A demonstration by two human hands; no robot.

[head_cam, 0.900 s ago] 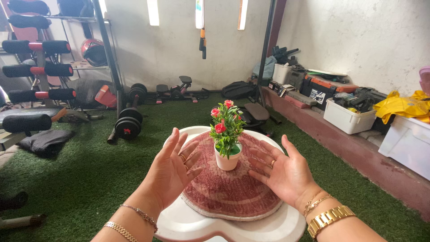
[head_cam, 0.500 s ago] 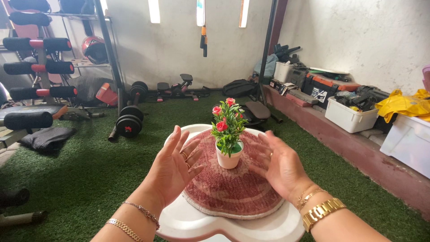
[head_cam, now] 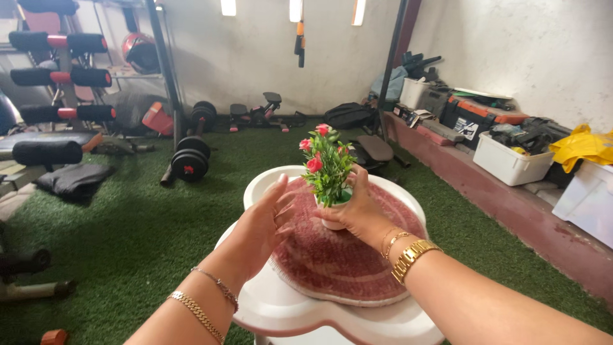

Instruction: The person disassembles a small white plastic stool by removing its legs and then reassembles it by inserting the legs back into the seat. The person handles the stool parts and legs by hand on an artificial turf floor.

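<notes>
A small white pot with green leaves and pink-red flowers (head_cam: pixel 327 167) stands on a round red-brown mat (head_cam: pixel 332 262) that lies on a white plastic table (head_cam: pixel 281 306). My right hand (head_cam: pixel 357 211) wraps around the pot from the right, fingers on its side. My left hand (head_cam: pixel 265 227) is open just left of the pot, fingers spread, close to it; whether it touches the pot is unclear. Both wrists carry gold bracelets, and a gold watch sits on the right wrist.
Green artificial turf covers the floor. Barbell plates (head_cam: pixel 190 163) and a weight bench (head_cam: pixel 51 147) stand at the left. A low red ledge at the right holds a white bin (head_cam: pixel 507 160), tool cases and a yellow cloth (head_cam: pixel 584 147). A dark post (head_cam: pixel 389 70) rises behind the table.
Both hands lay flat on the mat on either side of the pot; they have closed in, and my right hand has taken hold of the pot.
</notes>
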